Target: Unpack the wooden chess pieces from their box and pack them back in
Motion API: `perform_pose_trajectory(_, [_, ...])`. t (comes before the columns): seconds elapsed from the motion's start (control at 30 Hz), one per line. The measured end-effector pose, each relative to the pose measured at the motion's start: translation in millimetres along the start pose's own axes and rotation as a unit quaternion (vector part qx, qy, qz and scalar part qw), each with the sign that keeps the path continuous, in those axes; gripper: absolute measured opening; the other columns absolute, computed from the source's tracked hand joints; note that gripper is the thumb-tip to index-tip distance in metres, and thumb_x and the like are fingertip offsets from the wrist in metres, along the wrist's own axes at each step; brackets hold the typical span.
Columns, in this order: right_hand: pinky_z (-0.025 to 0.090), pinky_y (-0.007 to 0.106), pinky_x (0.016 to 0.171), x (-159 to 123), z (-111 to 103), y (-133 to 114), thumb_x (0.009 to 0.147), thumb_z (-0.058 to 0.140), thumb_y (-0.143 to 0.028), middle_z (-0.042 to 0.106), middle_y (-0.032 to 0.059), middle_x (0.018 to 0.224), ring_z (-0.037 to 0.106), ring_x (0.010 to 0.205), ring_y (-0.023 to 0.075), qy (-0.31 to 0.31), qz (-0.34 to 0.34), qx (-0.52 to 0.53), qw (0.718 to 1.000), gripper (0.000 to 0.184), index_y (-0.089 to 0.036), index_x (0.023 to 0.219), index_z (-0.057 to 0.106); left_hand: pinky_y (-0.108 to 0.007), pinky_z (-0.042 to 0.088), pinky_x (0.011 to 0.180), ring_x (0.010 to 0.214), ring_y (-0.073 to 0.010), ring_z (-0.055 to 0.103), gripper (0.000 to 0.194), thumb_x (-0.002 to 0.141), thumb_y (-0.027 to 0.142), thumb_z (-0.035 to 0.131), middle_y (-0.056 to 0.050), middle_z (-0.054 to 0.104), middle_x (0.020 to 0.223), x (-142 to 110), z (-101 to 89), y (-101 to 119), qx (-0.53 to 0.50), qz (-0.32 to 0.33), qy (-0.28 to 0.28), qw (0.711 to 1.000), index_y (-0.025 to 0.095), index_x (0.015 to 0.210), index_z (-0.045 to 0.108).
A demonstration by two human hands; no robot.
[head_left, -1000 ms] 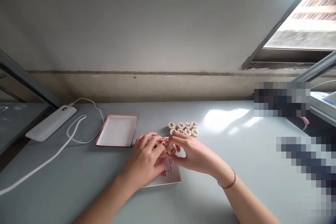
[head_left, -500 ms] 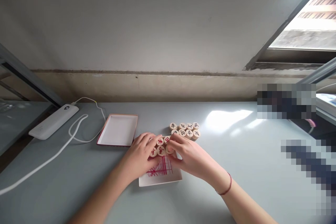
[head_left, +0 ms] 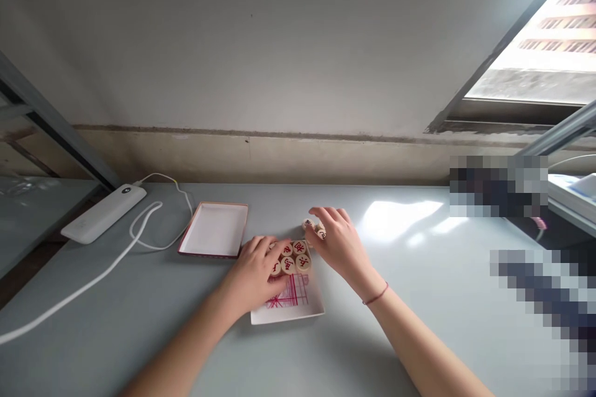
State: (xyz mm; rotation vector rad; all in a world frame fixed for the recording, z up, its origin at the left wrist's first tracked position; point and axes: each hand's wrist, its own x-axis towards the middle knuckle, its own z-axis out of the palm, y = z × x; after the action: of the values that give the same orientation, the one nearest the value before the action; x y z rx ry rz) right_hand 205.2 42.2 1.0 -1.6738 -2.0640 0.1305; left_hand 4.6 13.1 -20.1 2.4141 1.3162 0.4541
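Left hand (head_left: 254, 276): fingers loosely spread and curved, tips resting on a cluster of red-inscribed xiangqi pieces (head_left: 291, 259), no clear pinch. Right hand (head_left: 338, 242): fingers bunched and curled down over black-inscribed xiangqi pieces (head_left: 308, 224), most of them hidden beneath it; whether it pinches any cannot be told. Red cord bracelet (head_left: 375, 293) on the right wrist. The red pieces lie flat, touching one another, on a white card tray (head_left: 289, 316) printed with red lines; the black pieces sit just beyond its far edge. Just left of the tray: a shallow white box lid (head_left: 214, 229) with red rim. Further left on the grey surface (head_left: 153, 298): a white power bank (head_left: 105, 214) with a white cable (head_left: 100, 267).
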Motion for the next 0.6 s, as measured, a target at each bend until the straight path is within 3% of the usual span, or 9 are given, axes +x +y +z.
perform_pose_trajectory(0.1, [0.040,0.030,0.070,14,-1,-13,0.087,0.046,-0.026,0.065,0.0100,0.100,0.051,0.095,0.0257,-0.066,0.025,-0.071,0.995,0.030,-0.019,0.113,0.059,-0.049,0.042,0.100,0.116,-0.0296,0.045,0.058,0.077,0.022,0.064,-0.010,0.052,0.124,0,-1.2,0,-0.004,-0.005,-0.010,1.000,0.022,0.132,0.047])
perform_pose_trajectory(0.27, [0.036,0.029,0.069,37,-1,-20,0.084,0.045,-0.019,0.066,0.0118,0.090,0.057,0.088,0.0247,-0.177,0.045,-0.162,0.970,0.025,-0.016,0.101,0.064,-0.048,0.042,0.099,0.115,-0.0287,0.046,0.054,0.080,0.028,0.062,-0.009,0.054,0.121,0,-0.7,-3,-0.019,0.004,0.004,1.000,0.024,0.132,0.046])
perform_pose_trajectory(0.4, [0.035,0.029,0.065,46,4,-19,0.080,0.046,-0.012,0.069,0.0115,0.088,0.061,0.083,0.0233,-0.210,0.034,-0.186,0.959,0.025,-0.015,0.097,0.064,-0.046,0.042,0.100,0.114,-0.0271,0.048,0.054,0.079,0.029,0.063,-0.007,0.055,0.119,1,-0.3,-5,-0.023,0.012,0.006,1.000,0.024,0.130,0.048])
perform_pose_trajectory(0.6, [0.035,0.029,0.058,45,3,-22,0.076,0.046,-0.007,0.069,0.0129,0.084,0.064,0.078,0.0250,-0.209,0.014,-0.190,0.959,0.025,-0.015,0.090,0.066,-0.046,0.042,0.100,0.113,-0.0270,0.048,0.057,0.075,0.026,0.065,-0.007,0.056,0.118,1,-1.6,-5,-0.023,0.012,0.006,1.000,0.023,0.130,0.048])
